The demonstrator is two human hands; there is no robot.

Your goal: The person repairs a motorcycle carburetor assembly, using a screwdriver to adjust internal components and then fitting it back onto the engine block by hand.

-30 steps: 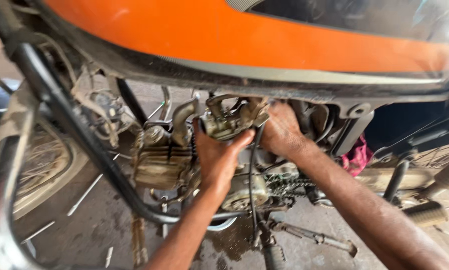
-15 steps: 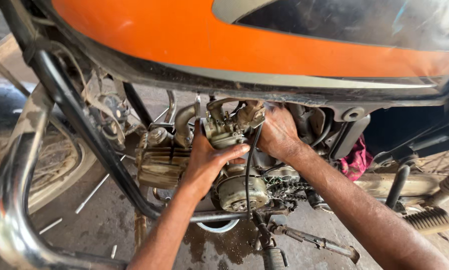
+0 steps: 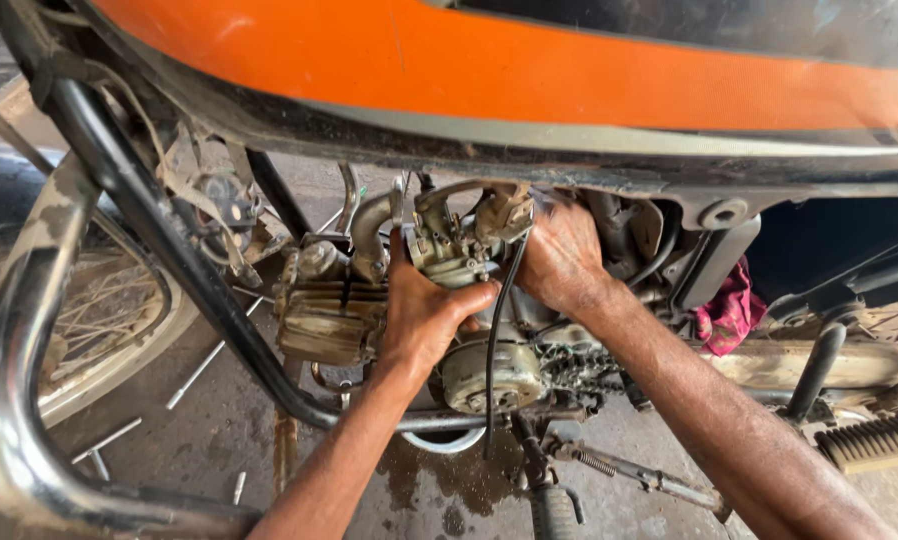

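**Both hands on the carburetor, under the orange tank**

Head view, looking down past the orange fuel tank into the engine bay of the motorcycle. My left hand comes up from below, fingers curled round the underside of the carburetor, thumb pressing its near face, so it is closed on that grimy metal body. My right hand comes in from the right, fingers tucked behind the carburetor's rear end; it is wrapped against it, though I cannot tell how firmly, since the fingertips are hidden behind the part.

The carburetor sits high in the frame, just under the tank, between my two hands and right behind the curved intake pipe. A thin black hose hangs straight down from it, passing in front of the round engine side cover.

To the left of my left hand is the finned cylinder, and the black frame tube slants down across it. A chrome crash bar curves at the left edge. On the right, a pink rag is stuffed near the frame, and a ribbed footpeg juts out at lower right. Loose metal rods lie on the wet concrete floor.
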